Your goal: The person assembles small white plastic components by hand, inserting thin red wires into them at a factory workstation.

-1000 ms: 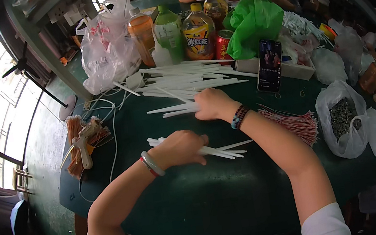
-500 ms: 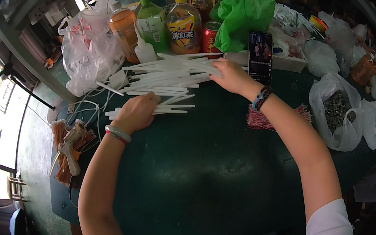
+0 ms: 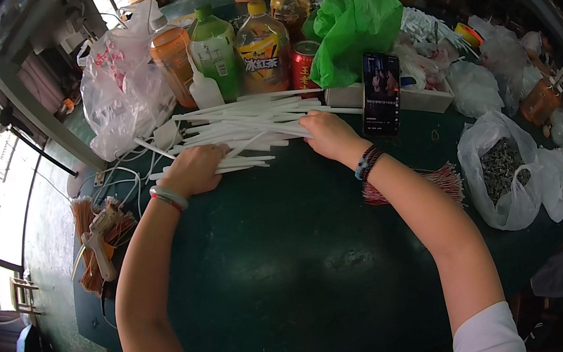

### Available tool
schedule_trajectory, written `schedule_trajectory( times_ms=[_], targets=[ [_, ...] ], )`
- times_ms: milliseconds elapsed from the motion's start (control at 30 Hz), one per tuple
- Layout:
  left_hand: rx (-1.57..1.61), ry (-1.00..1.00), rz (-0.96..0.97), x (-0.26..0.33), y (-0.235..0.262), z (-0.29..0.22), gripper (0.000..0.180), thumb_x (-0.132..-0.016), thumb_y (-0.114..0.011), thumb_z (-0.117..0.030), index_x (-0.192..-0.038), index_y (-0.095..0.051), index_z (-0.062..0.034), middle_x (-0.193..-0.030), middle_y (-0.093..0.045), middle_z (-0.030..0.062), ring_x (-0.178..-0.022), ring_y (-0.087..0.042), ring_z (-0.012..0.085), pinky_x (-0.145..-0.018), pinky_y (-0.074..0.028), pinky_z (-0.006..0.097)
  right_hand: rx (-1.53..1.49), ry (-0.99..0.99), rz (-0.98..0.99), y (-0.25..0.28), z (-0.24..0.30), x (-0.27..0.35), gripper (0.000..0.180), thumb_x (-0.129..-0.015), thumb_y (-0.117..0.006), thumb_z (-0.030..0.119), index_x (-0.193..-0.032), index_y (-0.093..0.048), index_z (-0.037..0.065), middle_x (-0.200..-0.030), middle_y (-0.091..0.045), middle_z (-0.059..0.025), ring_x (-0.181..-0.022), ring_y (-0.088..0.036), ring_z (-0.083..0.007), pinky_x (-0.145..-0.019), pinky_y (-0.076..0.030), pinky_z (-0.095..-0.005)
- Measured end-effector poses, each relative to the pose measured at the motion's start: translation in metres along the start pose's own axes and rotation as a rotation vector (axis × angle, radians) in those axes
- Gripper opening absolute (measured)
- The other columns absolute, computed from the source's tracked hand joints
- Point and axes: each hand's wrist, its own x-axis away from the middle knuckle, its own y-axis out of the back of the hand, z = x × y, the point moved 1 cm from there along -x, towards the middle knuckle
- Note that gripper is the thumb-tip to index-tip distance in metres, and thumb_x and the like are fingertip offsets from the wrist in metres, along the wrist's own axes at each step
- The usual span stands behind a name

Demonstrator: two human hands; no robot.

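Observation:
A loose pile of thin white sticks (image 3: 260, 116) lies across the far middle of the table, pointing mostly left to right. At the near left side of the pile, my left hand (image 3: 196, 170) is curled around several sticks, and their ends show past its fingers. My right hand (image 3: 330, 134) pinches the right ends of some sticks, with its thumb and fingers closed. The exact number in each hand is hidden. Just right of that hand a phone (image 3: 381, 95) with a lit screen stands upright against a white box.
Drink bottles (image 3: 262, 49), a red can (image 3: 305, 64), a squeeze bottle (image 3: 204, 89) and a green bag (image 3: 354, 25) stand behind the pile. A glue gun (image 3: 97, 238) rests on brown wires at left. Red-white wires (image 3: 444, 182) and a bag of metal parts (image 3: 500, 170) lie right. Someone sits opposite.
My right hand has come down and nearer with its stick ends, which were tilted up before. My left hand stays at the pile's near left. The whole view has shifted slightly.

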Motion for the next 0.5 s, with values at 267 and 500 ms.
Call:
schedule_trajectory(
  times_ms=[267, 500],
  targets=[
    [-0.092, -0.119, 0.033, 0.016, 0.007, -0.019, 0.036, -0.067, -0.070, -0.014, -0.099, -0.059, -0.0016, -0.094, -0.057, 0.0119, -0.089, -0.060, 0.0319, -0.078, -0.051, 0.041, 0.009, -0.065, -0.026, 0.011, 0.001, 0.000, 0.017, -0.075, -0.068, 0.006, -0.088, -0.061, -0.001, -0.092, -0.062, -0.0188, -0.091, -0.061, -0.0370, -0.082, -0.050, -0.0445],
    [-0.097, -0.111, 0.101, 0.030, 0.006, -0.034, 0.034, -0.067, -0.072, -0.015, -0.094, -0.057, -0.0019, -0.089, -0.059, 0.0121, -0.089, -0.061, 0.0304, -0.076, -0.051, 0.039, -0.151, 0.057, -0.066, -0.008, 0.042, -0.014, 0.022, -0.076, -0.072, 0.017, -0.084, -0.061, -0.001, -0.090, -0.061, -0.0183, -0.087, -0.062, -0.0372, -0.078, -0.050, -0.0435]
  ],
)
